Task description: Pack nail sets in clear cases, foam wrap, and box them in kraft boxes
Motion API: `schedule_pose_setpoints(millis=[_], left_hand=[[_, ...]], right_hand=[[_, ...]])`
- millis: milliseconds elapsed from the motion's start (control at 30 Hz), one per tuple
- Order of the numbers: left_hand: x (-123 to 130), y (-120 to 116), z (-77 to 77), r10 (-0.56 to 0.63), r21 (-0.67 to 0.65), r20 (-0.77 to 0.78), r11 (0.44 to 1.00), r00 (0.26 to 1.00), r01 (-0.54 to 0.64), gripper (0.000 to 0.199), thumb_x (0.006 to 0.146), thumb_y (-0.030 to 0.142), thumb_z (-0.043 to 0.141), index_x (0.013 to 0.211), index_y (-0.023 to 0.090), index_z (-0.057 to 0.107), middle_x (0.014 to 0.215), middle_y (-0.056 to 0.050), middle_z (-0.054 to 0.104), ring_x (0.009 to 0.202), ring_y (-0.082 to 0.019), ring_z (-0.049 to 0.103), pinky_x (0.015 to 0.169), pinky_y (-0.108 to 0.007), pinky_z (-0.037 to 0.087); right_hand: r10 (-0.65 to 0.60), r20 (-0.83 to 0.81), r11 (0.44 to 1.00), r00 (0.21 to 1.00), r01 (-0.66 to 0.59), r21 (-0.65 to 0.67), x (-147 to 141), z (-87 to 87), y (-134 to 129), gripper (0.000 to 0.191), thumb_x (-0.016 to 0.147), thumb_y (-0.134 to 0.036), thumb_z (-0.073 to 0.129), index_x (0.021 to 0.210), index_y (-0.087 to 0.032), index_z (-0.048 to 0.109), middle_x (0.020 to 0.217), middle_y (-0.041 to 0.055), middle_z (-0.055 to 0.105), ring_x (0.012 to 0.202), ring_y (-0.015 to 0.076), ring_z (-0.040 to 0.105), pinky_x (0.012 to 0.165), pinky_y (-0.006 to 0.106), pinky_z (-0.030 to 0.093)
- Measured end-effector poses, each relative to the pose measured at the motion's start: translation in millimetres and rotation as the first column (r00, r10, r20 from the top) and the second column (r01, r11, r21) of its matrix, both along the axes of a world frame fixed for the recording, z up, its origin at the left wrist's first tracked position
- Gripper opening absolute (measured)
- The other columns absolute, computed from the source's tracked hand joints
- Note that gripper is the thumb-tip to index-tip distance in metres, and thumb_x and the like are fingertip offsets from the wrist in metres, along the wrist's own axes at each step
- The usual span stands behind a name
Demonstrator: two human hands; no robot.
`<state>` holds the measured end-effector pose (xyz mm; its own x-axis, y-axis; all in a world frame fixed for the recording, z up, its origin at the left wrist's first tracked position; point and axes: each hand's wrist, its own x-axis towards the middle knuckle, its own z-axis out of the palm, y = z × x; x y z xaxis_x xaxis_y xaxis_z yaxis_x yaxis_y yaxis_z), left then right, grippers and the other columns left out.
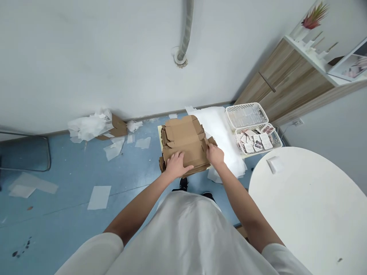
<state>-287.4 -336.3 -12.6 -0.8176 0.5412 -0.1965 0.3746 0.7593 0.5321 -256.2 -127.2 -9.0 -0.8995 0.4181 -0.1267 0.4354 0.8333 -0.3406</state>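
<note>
Flat, unfolded brown cardboard boxes [183,133] lie stacked in front of me. My left hand [176,165] rests on the near edge of the top box, its fingers laid on the card and the thumb spread out to the side. At the right edge of the same box, my right hand [215,154] is closed on a side flap, with the fingers partly hidden. To the right of the stack lie sheets of white packing foam [220,130], spread over the same work surface.
Two white plastic baskets [247,115] stand at the right, one holding small printed cards [258,142]. A round white table [309,210] is near my right arm. Along the wall, a carton [116,128] stands beside crumpled white foam [91,126]. Loose sheets [99,197] litter the blue floor.
</note>
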Motion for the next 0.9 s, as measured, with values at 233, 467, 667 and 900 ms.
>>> schedule_pose_setpoints(millis=[233, 467, 667, 900], left_hand=[[2, 9, -1.0, -0.128, 0.106, -0.014, 0.986, 0.992, 0.129, 0.049, 0.076, 0.049, 0.052, 0.116, 0.022, 0.05, 0.109, -0.011, 0.056, 0.105, -0.029, 0.048, 0.087, -0.04, 0.038], [-4, 13, 1.4, -0.206, 0.039, -0.031, 0.978, 0.978, 0.207, 0.03, 0.09, 0.03, 0.03, 0.084, 0.019, 0.058, 0.083, -0.007, 0.059, 0.079, -0.02, 0.057, 0.069, -0.031, 0.042], [-2, 7, 14.9, -0.138, 0.119, -0.167, 0.98, 0.976, 0.159, 0.025, 0.089, 0.027, 0.031, 0.085, 0.019, 0.054, 0.081, -0.004, 0.058, 0.075, -0.017, 0.055, 0.061, -0.027, 0.039], [9, 4, 16.8, -0.17, 0.192, -0.358, 0.949, 0.918, 0.25, 0.015, 0.08, 0.017, 0.04, 0.082, 0.018, 0.054, 0.077, -0.003, 0.058, 0.069, -0.015, 0.053, 0.064, -0.027, 0.039]], right_hand=[[-0.173, -0.122, 0.95, 0.977, 0.133, -0.281, 2, 18.2, 20, 0.026, 0.081, -0.025, 0.037, 0.091, -0.021, 0.06, 0.079, 0.005, 0.066, 0.073, 0.0206, 0.059, 0.067, 0.031, 0.042], [-0.022, -0.348, 0.999, 0.937, 0.005, -0.048, 37, 32.5, -12, 0.031, 0.085, -0.033, 0.038, 0.102, -0.017, 0.058, 0.102, 0.011, 0.061, 0.097, 0.0226, 0.052, 0.085, 0.036, 0.037], [0.154, -0.159, 0.963, 0.975, -0.184, -0.198, 56, 24.2, -31, 0.034, 0.085, -0.043, 0.039, 0.088, -0.019, 0.063, 0.084, 0.0074, 0.066, 0.086, 0.0216, 0.058, 0.084, 0.037, 0.039], [-0.366, -0.178, 0.756, 0.913, 0.181, -0.629, 44, 45.3, 0, 0.077, 0.075, -0.056, 0.048, 0.138, -0.021, 0.021, 0.122, 0.0136, 0.053, 0.086, 0.0204, 0.062, 0.074, 0.034, 0.048]])
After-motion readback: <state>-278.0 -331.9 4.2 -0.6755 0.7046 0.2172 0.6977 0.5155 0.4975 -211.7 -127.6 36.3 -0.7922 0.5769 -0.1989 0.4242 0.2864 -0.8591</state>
